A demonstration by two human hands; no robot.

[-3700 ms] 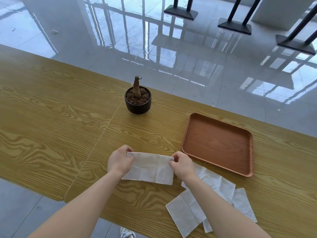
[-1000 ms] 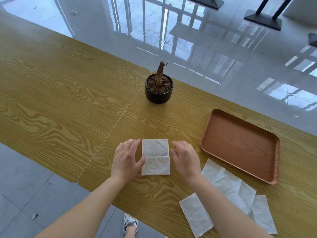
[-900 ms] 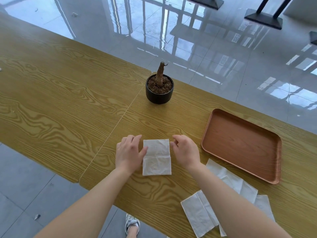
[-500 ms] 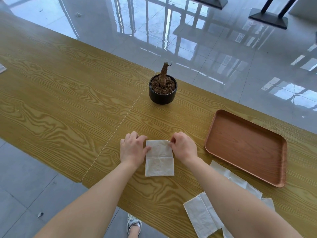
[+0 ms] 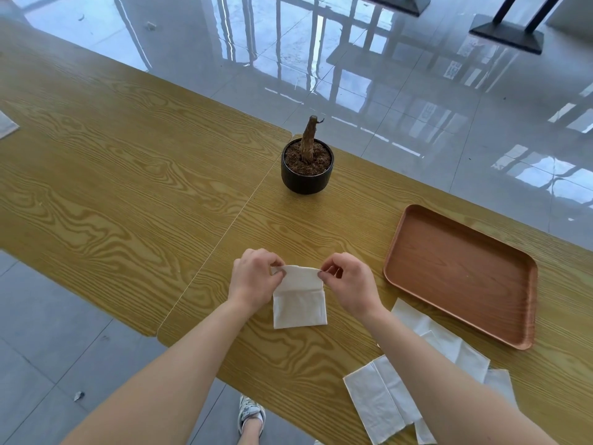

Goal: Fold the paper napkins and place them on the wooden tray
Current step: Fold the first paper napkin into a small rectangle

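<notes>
A white paper napkin (image 5: 299, 303), folded small, lies on the wooden table in front of me. My left hand (image 5: 256, 277) pinches its far left corner and my right hand (image 5: 349, 281) pinches its far right corner. The far half is lifted off the table and curls toward me. The brown wooden tray (image 5: 526, 316) sits empty to the right, past my right hand. Several unfolded white napkins (image 5: 378, 403) lie in a loose pile at the near right, partly hidden under my right forearm.
A black pot with a bare stem (image 5: 307, 168) stands beyond the napkin near the table's far edge. A seam (image 5: 224, 232) runs between two joined tabletops. A pale paper corner (image 5: 6, 125) shows at the far left. A shoe (image 5: 252, 415) shows below the near edge.
Both hands went from lying beside the flat napkin to pinching its far corners, and the far half has come up off the table toward me.
</notes>
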